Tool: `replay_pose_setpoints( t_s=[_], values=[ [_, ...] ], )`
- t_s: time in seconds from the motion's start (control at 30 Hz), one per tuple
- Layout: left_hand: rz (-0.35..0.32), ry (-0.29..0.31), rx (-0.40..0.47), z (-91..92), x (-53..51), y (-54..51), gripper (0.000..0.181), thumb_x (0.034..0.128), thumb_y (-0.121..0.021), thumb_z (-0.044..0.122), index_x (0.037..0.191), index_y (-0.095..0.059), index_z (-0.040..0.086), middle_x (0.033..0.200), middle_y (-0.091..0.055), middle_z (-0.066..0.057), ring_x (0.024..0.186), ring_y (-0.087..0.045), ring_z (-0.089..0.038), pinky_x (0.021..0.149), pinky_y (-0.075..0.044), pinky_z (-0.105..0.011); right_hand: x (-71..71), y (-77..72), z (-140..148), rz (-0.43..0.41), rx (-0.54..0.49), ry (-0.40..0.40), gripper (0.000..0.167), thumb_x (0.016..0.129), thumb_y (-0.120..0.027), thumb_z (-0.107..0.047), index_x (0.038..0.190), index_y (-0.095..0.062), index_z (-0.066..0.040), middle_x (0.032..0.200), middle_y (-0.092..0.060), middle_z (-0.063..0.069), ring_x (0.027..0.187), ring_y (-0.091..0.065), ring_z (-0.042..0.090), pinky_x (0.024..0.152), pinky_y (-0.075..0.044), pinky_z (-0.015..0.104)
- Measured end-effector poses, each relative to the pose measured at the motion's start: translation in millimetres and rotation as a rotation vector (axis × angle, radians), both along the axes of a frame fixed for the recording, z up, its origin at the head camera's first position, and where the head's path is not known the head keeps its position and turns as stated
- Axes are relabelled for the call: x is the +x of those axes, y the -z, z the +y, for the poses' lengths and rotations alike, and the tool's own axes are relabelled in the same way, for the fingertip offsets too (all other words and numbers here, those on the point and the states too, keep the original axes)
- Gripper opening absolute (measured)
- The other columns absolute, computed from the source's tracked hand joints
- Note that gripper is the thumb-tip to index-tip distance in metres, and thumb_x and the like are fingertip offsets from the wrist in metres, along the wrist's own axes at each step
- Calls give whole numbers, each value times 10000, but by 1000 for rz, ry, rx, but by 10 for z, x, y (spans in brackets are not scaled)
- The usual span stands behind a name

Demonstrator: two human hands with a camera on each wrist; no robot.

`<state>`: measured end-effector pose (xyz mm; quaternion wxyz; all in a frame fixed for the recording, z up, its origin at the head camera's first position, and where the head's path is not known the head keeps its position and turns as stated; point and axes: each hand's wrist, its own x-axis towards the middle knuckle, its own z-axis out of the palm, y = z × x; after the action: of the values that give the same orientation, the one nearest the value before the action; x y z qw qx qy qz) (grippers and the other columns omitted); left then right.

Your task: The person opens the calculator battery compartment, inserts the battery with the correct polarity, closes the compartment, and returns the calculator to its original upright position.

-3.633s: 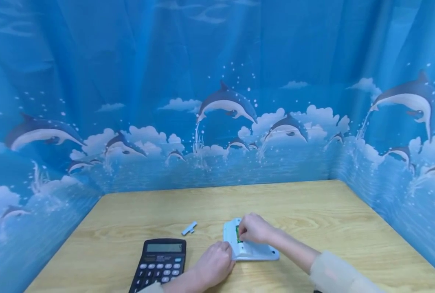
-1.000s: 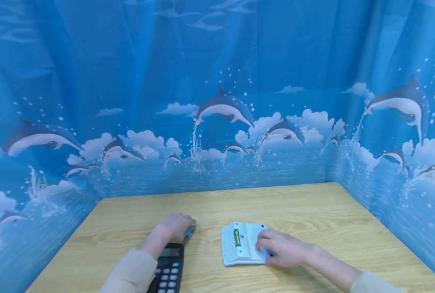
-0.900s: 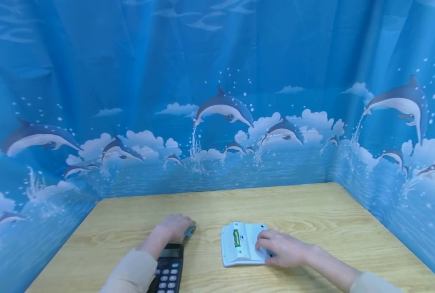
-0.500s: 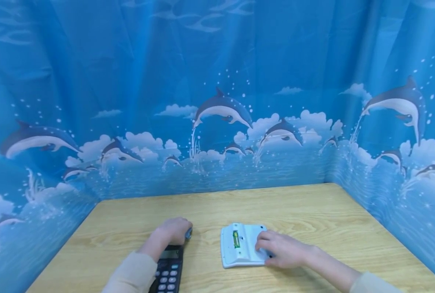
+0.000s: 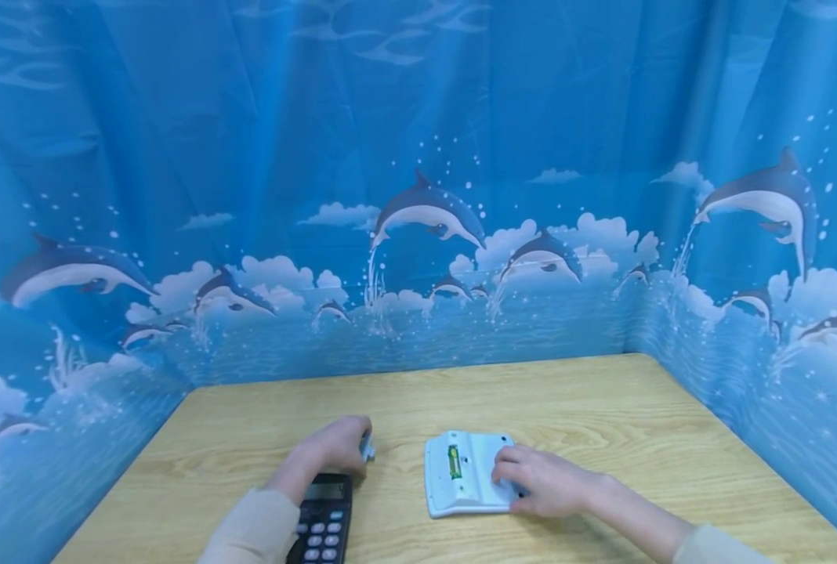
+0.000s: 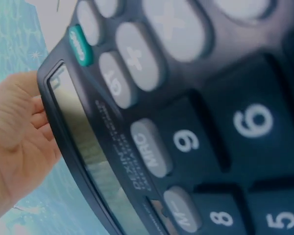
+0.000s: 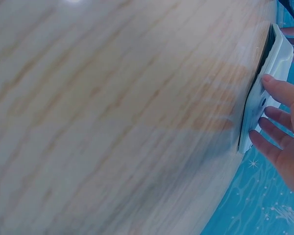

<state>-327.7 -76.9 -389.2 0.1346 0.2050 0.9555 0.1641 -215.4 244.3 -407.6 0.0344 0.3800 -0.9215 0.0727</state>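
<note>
In the head view my left hand (image 5: 334,448) pinches a small light blue battery cover (image 5: 367,449) just beyond the black calculator (image 5: 325,525). The fingertips are partly hidden behind the hand. A pale blue calculator-shaped device (image 5: 441,487) lies face down at the middle of the table. Its uncovered battery slot shows a green and yellow battery (image 5: 454,462). My right hand (image 5: 545,479) rests its fingers on the right part of the device's back, the thumb by the near edge. The right wrist view shows these fingers (image 7: 279,117) spread against the device (image 7: 269,78).
The black calculator's keys and display (image 6: 88,142) fill much of the left wrist view, under my left forearm. Wood-grain table (image 5: 418,403) surrounds the objects. A blue dolphin-print curtain (image 5: 390,117) stands along the back and both sides.
My right hand has moved from the battery slot to the device's right side. My left hand has left the device, taken the cover from the table and turned it slightly.
</note>
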Motion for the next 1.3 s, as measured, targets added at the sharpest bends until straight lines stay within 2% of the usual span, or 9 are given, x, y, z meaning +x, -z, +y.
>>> replay_pose_setpoints(
  t_s=[0.2, 0.47, 0.63, 0.73, 1.0, 1.13, 1.3],
  values=[
    [9, 47, 145, 63, -16, -20, 505, 650, -816, 139, 1069, -559, 24, 935, -546, -37, 749, -503, -174, 652, -468, -344, -4, 2, 1, -8, -4, 5, 309, 787, -705, -254, 1064, -608, -159, 1138, -525, -10, 1059, -514, 184, 876, -474, 327],
    [78, 139, 156, 212, 44, -103, 566, 677, -811, 288, 1128, -588, 31, 1017, -602, -55, 859, -561, -188, 722, -494, -355, -12, -4, -3, -25, -1, 10, 311, 795, -700, -256, 1077, -607, -164, 1150, -526, -8, 1069, -511, 183, 884, -469, 329],
    [85, 215, 207, 331, 106, -130, 607, 690, -800, 282, 1181, -570, 11, 1014, -610, -55, 872, -572, -195, 716, -491, -321, -4, -4, -2, -1, -2, 3, 314, 787, -703, -252, 1070, -609, -153, 1140, -530, -1, 1054, -515, 184, 878, -472, 327],
    [81, 239, 247, 409, 147, -113, 600, 699, -795, 290, 1177, -571, 4, 997, -616, -52, 878, -580, -193, 724, -491, -310, -3, 4, 3, 18, -6, -13, 313, 785, -703, -250, 1064, -609, -146, 1131, -532, 0, 1040, -517, 180, 870, -474, 322],
    [27, 277, 353, 612, 255, -93, 589, 711, -794, 271, 1172, -563, -13, 989, -624, -54, 868, -592, -176, 730, -490, -280, 6, 12, 5, 39, -21, -34, 306, 781, -704, -247, 1051, -603, -143, 1117, -534, 0, 1019, -520, 172, 856, -479, 314],
    [25, 286, 372, 697, 296, -72, 599, 701, -800, 278, 1170, -563, -9, 999, -635, -50, 859, -592, -157, 735, -481, -250, 8, 0, -3, 17, -15, -16, 309, 787, -700, -252, 1062, -603, -148, 1130, -535, 2, 1034, -520, 175, 872, -475, 324],
    [28, 257, 349, 782, 347, -44, 572, 688, -804, 318, 1125, -590, 17, 963, -632, -14, 866, -580, -151, 754, -480, -257, 6, 4, 2, 24, -16, -25, 311, 788, -700, -256, 1063, -604, -145, 1122, -534, -5, 1023, -522, 169, 858, -479, 313]
  ],
)
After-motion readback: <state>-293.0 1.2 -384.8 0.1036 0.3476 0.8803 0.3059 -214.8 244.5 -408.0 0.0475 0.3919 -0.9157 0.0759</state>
